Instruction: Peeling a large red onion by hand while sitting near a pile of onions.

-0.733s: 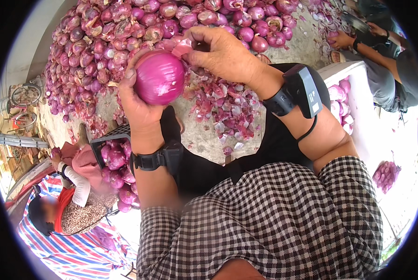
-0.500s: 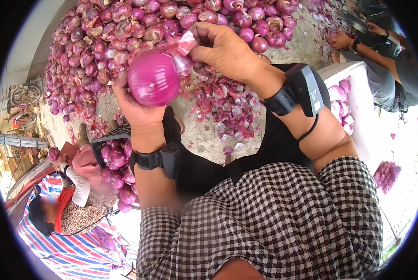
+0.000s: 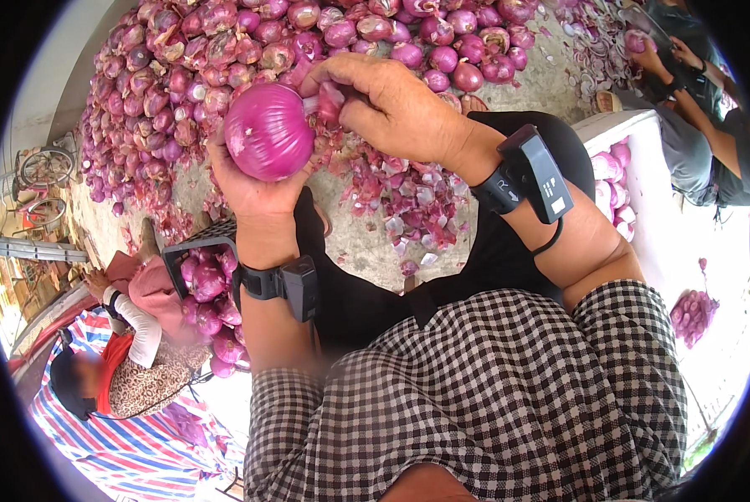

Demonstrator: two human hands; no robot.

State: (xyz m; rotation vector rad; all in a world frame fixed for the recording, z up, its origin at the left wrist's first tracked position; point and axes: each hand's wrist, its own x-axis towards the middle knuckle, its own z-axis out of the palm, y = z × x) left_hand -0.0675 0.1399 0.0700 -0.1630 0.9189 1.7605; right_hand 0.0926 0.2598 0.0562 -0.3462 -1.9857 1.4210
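A large, glossy purple-red onion [image 3: 268, 131] rests in my left hand [image 3: 258, 192], the fingers wrapped round it from below and the left side. My right hand [image 3: 400, 109] is close to the onion's right side, with a bent piece of papery onion skin [image 3: 330, 102] between its thumb and fingers. The skin lies beside the onion's right end; whether it is still joined there I cannot tell. Beneath the hands lies a heap of loose peelings [image 3: 408, 188] on the ground between my knees.
A big pile of unpeeled onions [image 3: 182, 75] spreads ahead. A dark crate [image 3: 199, 243] of peeled onions stands at my left, a white box [image 3: 617, 125] of onions at my right. One person [image 3: 128, 368] sits at left; another's hands [image 3: 651, 63] work with a knife and onion at far right.
My right hand has lowered slightly, its index finger reaching further toward the onion, and the skin piece now hangs lower. The onion has turned and shifted slightly up and left.
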